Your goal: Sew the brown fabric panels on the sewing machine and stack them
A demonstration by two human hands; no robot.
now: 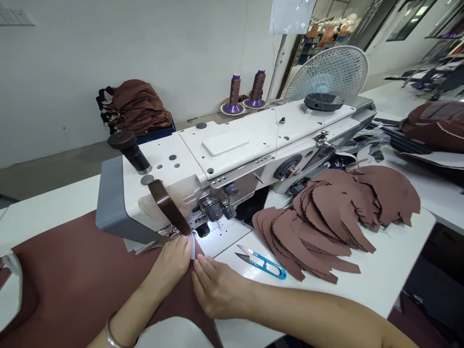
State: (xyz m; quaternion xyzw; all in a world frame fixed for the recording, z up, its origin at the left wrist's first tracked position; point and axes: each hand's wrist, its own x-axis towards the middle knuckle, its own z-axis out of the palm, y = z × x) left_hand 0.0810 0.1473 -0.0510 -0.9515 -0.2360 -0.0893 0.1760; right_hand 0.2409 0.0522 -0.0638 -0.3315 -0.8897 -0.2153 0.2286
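My left hand [173, 265] lies on a large brown fabric piece [79, 285], its fingers bunched at the fabric's edge right under the needle area of the white sewing machine [232, 150]. My right hand [213, 287] rests beside it, fingers curled and pressing the same fabric edge, where a thin pale strip shows between the two hands. A brown tape [167, 205] feeds down from the machine head to the presser foot just above my fingers.
Blue thread snips [261, 262] lie on the table right of my hands. Several cut brown pieces [326, 217] are fanned in stacks further right. Two brown thread cones [246, 94], a fan [326, 72] and a pile of brown fabric [137, 106] stand behind the machine.
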